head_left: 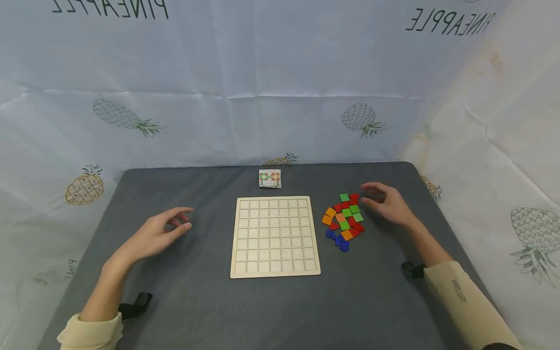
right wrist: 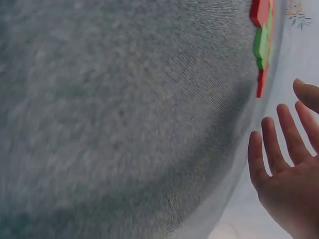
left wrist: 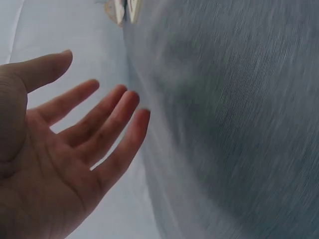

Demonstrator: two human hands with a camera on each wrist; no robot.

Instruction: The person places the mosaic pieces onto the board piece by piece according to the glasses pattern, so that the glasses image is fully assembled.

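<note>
Hands (head_left: 153,236) flank squarish, unrotated board (head_left: 275,236).

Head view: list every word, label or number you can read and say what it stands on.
"PINEAPPLE", upside down: backdrop cloth, top left.
"PINEAPPLE", upside down: same cloth, top right.
Faint print on the cloth at lower left: too blurred to read.
Small print on the right sleeve: too small to read.
Pattern card: coloured squares, no legible text.
</note>
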